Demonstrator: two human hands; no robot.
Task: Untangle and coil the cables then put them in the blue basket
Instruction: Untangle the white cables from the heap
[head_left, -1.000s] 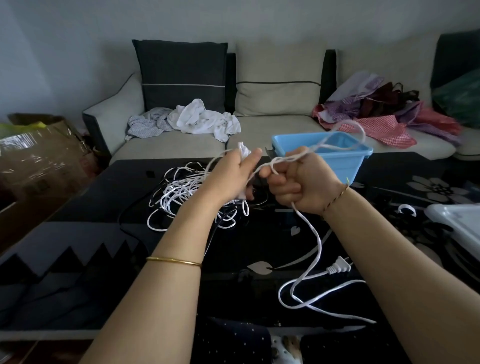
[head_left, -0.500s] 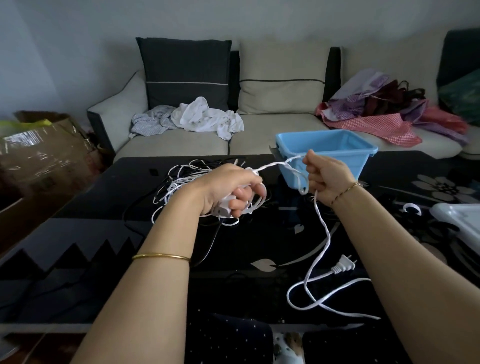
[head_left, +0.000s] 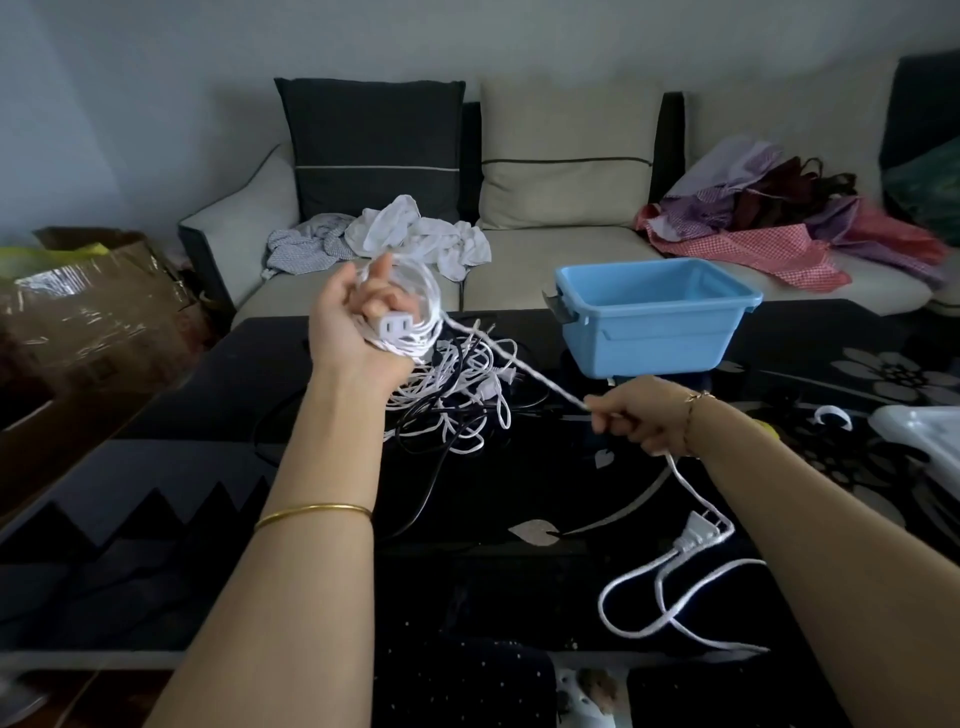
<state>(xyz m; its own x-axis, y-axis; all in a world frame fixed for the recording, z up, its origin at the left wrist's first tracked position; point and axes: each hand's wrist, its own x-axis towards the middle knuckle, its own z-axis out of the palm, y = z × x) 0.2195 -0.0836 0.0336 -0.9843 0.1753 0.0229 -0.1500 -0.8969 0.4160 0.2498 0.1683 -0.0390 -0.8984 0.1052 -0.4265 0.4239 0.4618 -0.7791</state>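
**Two hands coiling a white cable**

The left hand is gripping cable loops and the socket end, raised above the table. The right hand is pinching the same cable, pulling it taut. Its plug is lying on the table. A tangle of cables is lying beside the blue basket.

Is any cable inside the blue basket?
No, the blue basket shows a bare inside; the white cable stretches from left hand to right hand.
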